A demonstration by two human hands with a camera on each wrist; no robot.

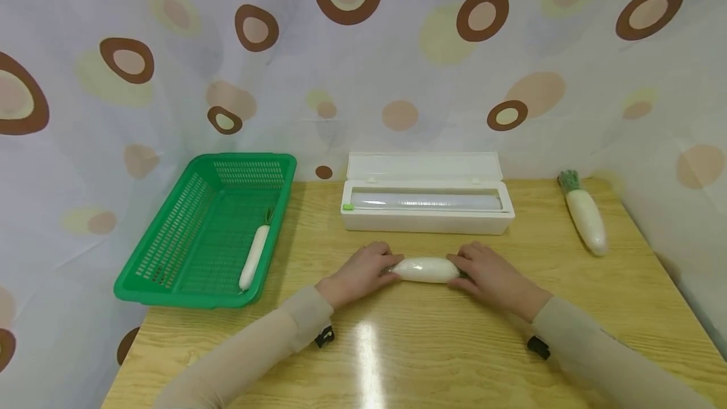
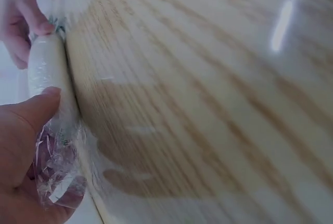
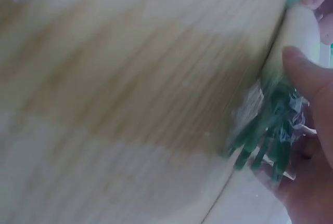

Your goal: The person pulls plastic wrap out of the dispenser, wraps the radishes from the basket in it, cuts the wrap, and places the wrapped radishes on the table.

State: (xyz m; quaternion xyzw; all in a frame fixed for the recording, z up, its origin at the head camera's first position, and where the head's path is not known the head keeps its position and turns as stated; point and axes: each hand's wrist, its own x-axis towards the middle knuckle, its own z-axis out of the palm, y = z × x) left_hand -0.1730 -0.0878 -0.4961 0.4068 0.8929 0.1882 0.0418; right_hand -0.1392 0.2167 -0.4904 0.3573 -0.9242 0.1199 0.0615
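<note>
A white radish (image 1: 426, 269) wrapped in clear plastic film lies crosswise on the table, in front of the film box. My left hand (image 1: 363, 273) grips its left end, where loose film (image 2: 60, 172) bunches against the fingers in the left wrist view. At the opposite end my right hand (image 1: 491, 275) holds the radish, thumb on the white body. Cut green stalks (image 3: 270, 130) under film show beside that hand's fingers in the right wrist view.
Behind the radish stands an open white cling film box (image 1: 428, 223) with a roll inside. A green basket (image 1: 278, 232) at left contains a slimmer white radish (image 1: 254, 257). Another radish (image 1: 587, 219) with green stalks lies at right. A patterned curtain (image 1: 386, 68) hangs behind the wooden table (image 1: 443, 346).
</note>
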